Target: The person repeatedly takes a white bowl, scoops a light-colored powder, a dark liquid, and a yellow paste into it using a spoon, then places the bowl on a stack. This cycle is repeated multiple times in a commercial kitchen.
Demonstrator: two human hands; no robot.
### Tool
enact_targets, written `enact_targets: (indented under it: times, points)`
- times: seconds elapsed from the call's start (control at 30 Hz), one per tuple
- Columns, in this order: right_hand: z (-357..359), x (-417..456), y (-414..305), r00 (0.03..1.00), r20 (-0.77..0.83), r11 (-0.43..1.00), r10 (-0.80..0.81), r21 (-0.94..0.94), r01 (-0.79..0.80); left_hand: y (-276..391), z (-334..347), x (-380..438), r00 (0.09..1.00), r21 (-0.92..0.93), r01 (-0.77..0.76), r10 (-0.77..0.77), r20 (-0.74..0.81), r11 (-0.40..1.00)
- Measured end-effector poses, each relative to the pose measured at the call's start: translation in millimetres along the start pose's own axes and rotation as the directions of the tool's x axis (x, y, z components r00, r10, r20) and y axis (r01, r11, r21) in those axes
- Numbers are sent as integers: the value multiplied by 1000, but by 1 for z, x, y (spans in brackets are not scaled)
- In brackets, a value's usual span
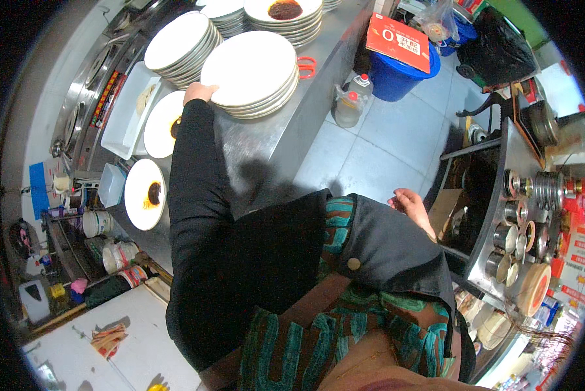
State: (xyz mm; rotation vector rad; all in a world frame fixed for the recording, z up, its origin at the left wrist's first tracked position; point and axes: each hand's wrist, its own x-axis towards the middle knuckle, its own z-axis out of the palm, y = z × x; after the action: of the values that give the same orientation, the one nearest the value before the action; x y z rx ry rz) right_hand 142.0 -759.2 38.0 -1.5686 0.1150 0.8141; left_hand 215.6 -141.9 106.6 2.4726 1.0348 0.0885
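My left hand grips the rim at the near left side of a stack of white plates on a stainless steel counter. Its thumb lies at the top plate's edge; the other fingers are partly hidden. Beside my left forearm is a white plate with dark sauce, partly covered by the sleeve. Another sauced plate sits closer to me. My right hand hangs low over the tiled floor, fingers loosely curled, with nothing seen in it.
More plate stacks stand behind, one topped by a sauced plate. Red-handled scissors lie by the counter's edge. A white plastic bin is at left. Bottles and a blue tub stand on the floor; metal pots sit right.
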Motion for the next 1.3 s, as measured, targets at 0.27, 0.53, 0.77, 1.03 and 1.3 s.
enact_targets:
  times: [0.27,0.53,0.77,1.03,1.3]
  points:
    - [-11,-3,9,1000,-25,1000,11,-5,-11,15,-23,7,994,-502,81,-104,-19,861]
    - [1,-1,-10,1000,27,1000,-13,-19,14,84,-87,-12,861,403,-211,365,-355,891]
    - [1,4,-7,998,47,992,-38,-116,43,150,-128,-63,680,613,-412,675,-286,674]
    - [24,32,-91,922,189,859,-338,-339,384,163,-135,-55,765,-76,-644,642,-50,761]
    - [18,-2,-89,892,29,728,-452,590,350,235,33,-191,714,-675,-255,606,351,692]
